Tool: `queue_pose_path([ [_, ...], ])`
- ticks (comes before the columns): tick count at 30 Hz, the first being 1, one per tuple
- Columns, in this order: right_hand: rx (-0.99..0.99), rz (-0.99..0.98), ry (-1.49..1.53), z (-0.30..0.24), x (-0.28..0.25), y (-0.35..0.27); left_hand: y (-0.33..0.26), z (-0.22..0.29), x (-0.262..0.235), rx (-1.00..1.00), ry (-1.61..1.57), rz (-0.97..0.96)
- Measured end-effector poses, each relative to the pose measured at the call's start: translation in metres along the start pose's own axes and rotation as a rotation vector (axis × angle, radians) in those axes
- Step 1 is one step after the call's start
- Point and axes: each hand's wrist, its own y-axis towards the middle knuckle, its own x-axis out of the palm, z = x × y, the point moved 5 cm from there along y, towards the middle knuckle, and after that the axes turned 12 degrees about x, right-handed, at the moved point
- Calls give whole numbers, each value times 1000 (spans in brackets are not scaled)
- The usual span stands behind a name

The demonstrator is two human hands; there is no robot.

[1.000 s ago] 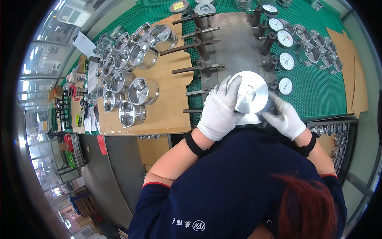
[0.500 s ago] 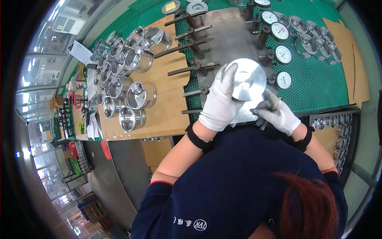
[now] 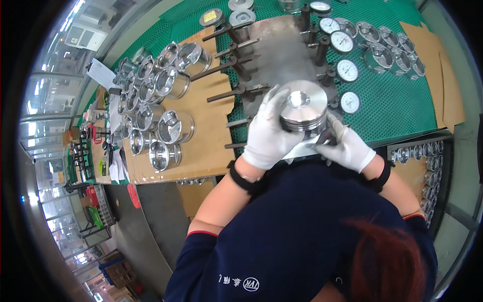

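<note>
A shiny metal piston (image 3: 304, 103) is between my hands above the near end of the metal plate, its round crown facing up and its ring grooves showing on the near side. My gloved left hand (image 3: 270, 132) wraps around its left side, with the fingers reaching along the rim. Against its lower right side, my gloved right hand (image 3: 347, 146) is closed, its dark-stained fingertips partly hidden by the piston. Dial gauges, among them a near one (image 3: 349, 102), stand on the right beside the metal plate (image 3: 287, 48).
Several pistons (image 3: 175, 127) stand on cardboard (image 3: 209, 146) to the left. More pistons (image 3: 378, 57) rest on the green mat (image 3: 397, 108) at right. Dark rods on posts (image 3: 224, 93) jut along the plate's left edge. A shelf of pistons (image 3: 431, 163) lies below at right.
The piston has tilted, so its grooved side now shows below the crown. Both hands have turned with it. The whole scene has shifted slightly left in view.
</note>
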Motion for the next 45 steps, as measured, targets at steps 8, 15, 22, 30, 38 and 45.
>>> queue_pose_path([
  [8,-561,359,223,-22,-83,-47,37,82,-18,-221,-735,-330],
  [15,-323,586,741,61,-191,-45,-24,-2,-119,-283,271,207],
  [22,278,497,576,117,-215,89,-153,-72,-224,-766,1108,38],
  [30,387,389,643,136,-219,196,-153,-95,-227,-943,1223,-161],
  [38,30,465,604,101,-202,128,-138,-92,-228,-957,1209,-34],
  [45,-97,542,611,65,-202,35,-173,-71,-216,-998,527,147],
])
